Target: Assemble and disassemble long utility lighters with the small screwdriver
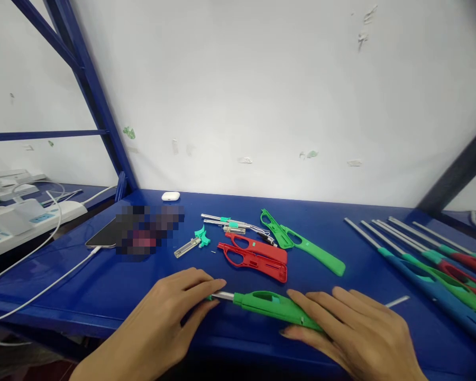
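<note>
My right hand (357,328) grips the green handle of a long-necked gas lighter (267,306) near the front edge of the table. My left hand (172,312) pinches the lighter's silver metal neck between thumb and fingers. A bit of teal plastic shows at these fingertips; the far end of the neck is hidden behind them. Just beyond the lighter lie two red handle halves (257,262), one showing its hollow inside. Two green handle halves (317,254) rest farther right. Left of the red halves are a clear fuel tank (187,247) and teal plastic pieces (202,236).
Metal tubes (222,219) with wires lie behind the red halves. Several lighters (432,270) in blue, green and red are lined up at right. A phone (107,233) with a white cable, a pixelated patch and a white earbud case (170,196) occupy the left.
</note>
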Motion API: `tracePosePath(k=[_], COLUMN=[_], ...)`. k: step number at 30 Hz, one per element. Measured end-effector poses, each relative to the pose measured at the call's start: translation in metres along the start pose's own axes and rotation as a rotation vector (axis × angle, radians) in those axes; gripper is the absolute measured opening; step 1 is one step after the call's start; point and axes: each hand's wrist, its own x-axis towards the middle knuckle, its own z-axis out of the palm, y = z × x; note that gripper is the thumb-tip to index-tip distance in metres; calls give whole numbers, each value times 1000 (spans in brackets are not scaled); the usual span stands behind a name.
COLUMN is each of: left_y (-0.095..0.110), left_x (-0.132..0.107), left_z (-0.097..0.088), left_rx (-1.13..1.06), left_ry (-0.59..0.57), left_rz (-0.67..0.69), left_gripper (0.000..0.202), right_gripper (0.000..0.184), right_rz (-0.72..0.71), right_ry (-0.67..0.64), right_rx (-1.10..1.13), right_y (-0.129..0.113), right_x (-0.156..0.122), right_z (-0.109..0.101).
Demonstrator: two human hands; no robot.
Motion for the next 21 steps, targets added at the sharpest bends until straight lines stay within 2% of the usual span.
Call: tracePosePath(k=[3,6,9,14,21], left_y=[7,7,3,2,16], left_x=[-1,-2,1,7,8], left_z=[5,6,9,13,3], left_rx=[15,6,28,185,467], left_ry=[7,-30,-66,-34,-92], left_rz=[7,23,106,282,338], left_gripper=[32,30,28,30,40], right_gripper=[33,37,37,36,38], right_rz=[47,60,92,100,81], right_ry=[15,-44,-90,-91,-152], right_rx=[31,61,93,141,212], right_y=[-7,-10,-11,-11,-10], right_x=[5,9,10,9,9], right_z=[2,0,-2,0,0])
